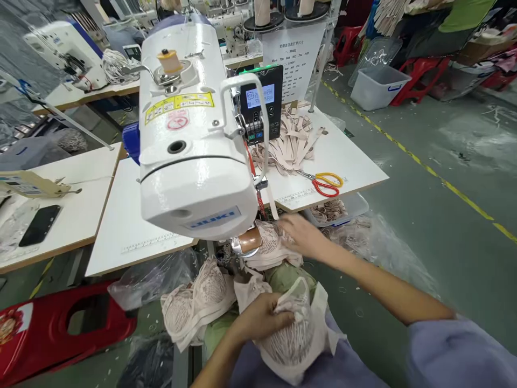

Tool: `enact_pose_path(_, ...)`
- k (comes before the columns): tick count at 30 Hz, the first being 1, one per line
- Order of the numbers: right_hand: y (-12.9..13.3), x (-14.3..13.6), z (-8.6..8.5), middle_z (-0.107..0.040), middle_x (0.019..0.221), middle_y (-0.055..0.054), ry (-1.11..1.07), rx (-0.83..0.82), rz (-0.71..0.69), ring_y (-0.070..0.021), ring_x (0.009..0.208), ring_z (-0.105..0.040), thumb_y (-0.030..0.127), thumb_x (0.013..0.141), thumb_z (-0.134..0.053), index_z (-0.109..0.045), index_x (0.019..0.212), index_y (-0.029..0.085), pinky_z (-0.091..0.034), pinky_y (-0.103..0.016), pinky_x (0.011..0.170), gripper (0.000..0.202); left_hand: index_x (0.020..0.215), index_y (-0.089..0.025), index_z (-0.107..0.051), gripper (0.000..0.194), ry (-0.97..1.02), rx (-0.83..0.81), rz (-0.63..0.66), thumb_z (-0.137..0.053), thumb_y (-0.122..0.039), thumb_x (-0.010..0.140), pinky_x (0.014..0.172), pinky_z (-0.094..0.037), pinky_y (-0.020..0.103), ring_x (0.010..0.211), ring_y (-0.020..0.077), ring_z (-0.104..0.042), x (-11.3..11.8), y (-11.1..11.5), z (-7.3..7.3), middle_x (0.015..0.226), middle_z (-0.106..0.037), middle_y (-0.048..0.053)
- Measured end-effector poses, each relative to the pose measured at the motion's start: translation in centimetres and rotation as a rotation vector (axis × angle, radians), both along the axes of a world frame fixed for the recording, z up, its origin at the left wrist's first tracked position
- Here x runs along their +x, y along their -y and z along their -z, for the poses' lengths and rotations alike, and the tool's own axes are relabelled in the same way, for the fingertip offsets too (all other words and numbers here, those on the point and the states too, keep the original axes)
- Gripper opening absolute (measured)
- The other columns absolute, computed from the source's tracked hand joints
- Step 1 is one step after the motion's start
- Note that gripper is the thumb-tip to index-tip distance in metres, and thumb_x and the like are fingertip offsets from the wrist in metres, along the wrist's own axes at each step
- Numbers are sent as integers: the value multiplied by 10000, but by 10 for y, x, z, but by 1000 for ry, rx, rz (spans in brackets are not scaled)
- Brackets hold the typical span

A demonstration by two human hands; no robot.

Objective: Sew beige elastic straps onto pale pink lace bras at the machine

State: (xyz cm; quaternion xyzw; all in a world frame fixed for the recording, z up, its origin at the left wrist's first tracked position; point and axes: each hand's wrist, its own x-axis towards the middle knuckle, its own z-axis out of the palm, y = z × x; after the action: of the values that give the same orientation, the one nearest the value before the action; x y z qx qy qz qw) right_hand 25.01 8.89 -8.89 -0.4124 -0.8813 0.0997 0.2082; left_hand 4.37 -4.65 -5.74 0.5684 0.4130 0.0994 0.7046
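Note:
My left hand [264, 318] is closed on the edge of a beige lace bra [291, 345] over my lap, its fingers wrapped over the cup. Beside the needle area of the white sewing machine [194, 178], my right hand [301, 234] reaches in, slightly blurred, with bent fingers at the lower end of a narrow beige strap [272, 203]. Under that hand, another lace bra piece [270, 245] lies by the machine's copper-coloured guard [248, 241]. More lace cups [208, 288] hang to the left of my left hand. The right fingertips are partly hidden.
Scissors [326, 183] with red and yellow handles lie on the white table [355, 170] beside a heap of beige straps [291, 140]. A control panel [262, 105] stands behind. At lower left is a red stool [60, 328]; a phone [39, 225] rests on the neighbouring table.

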Motion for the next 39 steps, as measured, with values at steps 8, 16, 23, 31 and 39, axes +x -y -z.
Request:
enact_pose_path(8,-61,-6,-26,-694,1062,-134,-247,-44,21,-262,1078,-614,260,982,-447,-699,960,192,-482,-441,957,262,651,-190,-441,531,-32,74,-336,-503,-680,846,566,-357,234,578,113,-416,-26,1,-7,606,-443,-30)
enact_pose_path(16,57,-19,-88,-659,750,-7,-187,-682,-487,-113,684,-597,260,958,-548,-713,919,170,-398,-201,629,192,707,-188,-572,272,-162,597,-277,-540,-350,923,541,-351,218,562,114,-505,-39,8,-53,615,-543,-23)
enact_pose_path(23,61,-39,-81,-613,718,6,-136,-724,-480,-109,633,-526,197,909,-555,-712,823,179,-353,-224,598,180,776,-180,-610,235,-249,366,-287,-568,-388,877,568,-399,226,641,137,-522,-49,-9,-54,699,-557,-5)
enact_pose_path(31,76,-42,-38,-612,771,-61,-550,-660,-16,-199,773,-561,648,875,-544,-652,744,203,-455,-331,719,477,598,-196,-389,418,-132,250,-368,-516,-463,895,515,-251,221,544,88,-302,-51,-7,-44,575,-338,-58)
enact_pose_path(39,96,-75,-27,-476,622,47,-1073,-1651,118,-76,577,-397,637,646,-798,-640,733,175,-350,-210,566,496,595,-192,-430,380,-124,194,-392,-532,-448,857,501,-253,221,526,86,-312,-44,-6,-47,558,-363,-56)
